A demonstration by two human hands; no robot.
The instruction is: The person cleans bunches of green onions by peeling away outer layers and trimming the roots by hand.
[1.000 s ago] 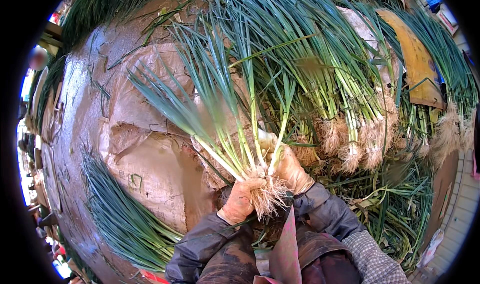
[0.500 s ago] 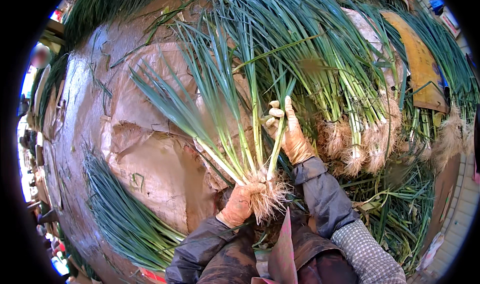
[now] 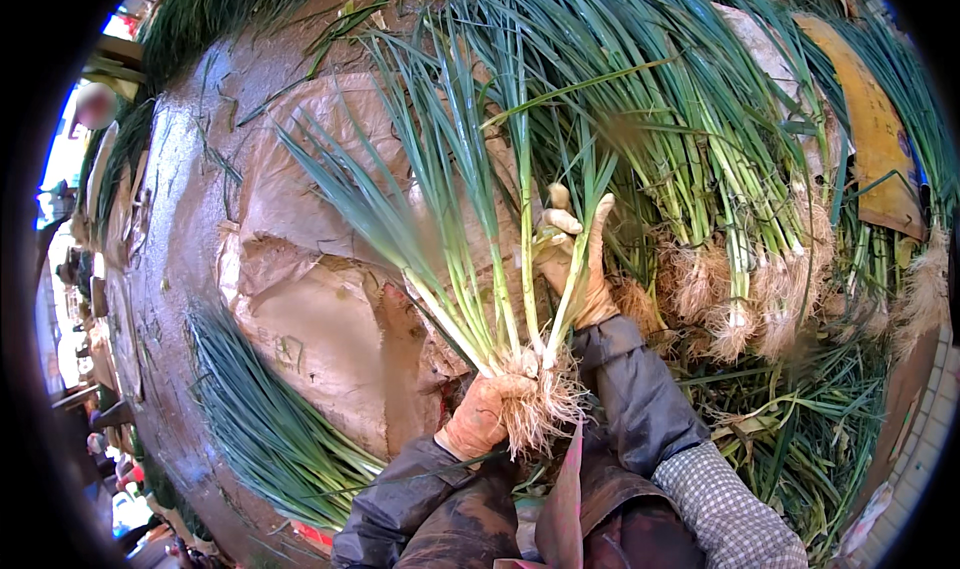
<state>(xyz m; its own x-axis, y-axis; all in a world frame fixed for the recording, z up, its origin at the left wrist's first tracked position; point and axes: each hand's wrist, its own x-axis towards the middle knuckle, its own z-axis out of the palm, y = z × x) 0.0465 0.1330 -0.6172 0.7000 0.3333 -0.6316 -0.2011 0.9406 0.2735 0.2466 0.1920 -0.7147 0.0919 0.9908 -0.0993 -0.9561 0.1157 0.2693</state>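
Observation:
A bunch of green onions (image 3: 460, 279) fans upward in front of me, pale roots at its lower end. My left hand (image 3: 478, 414), in a dirty orange-tan glove, is closed around the bunch's base just above the roots (image 3: 545, 409). My right hand (image 3: 585, 284), gloved alike, is behind the bunch's rightmost stalk, palm up. Its thumb and fingers are spread, with that stalk crossing in front between them. A yellowish scrap (image 3: 548, 236) shows by its fingers; whether they touch it I cannot tell.
To the right lies a big pile of green onions (image 3: 700, 179), roots toward me. A smaller heap (image 3: 270, 419) is at lower left, beside brown sacking (image 3: 310, 339) on wet ground. Loose leaves (image 3: 790, 439) litter the lower right. A yellow sack strip (image 3: 870, 119) crosses onions at far right.
The view has shifted slightly, so the scene sits further right. My right hand's fingers have spread wider from its thumb. My left hand keeps its grip on the bunch.

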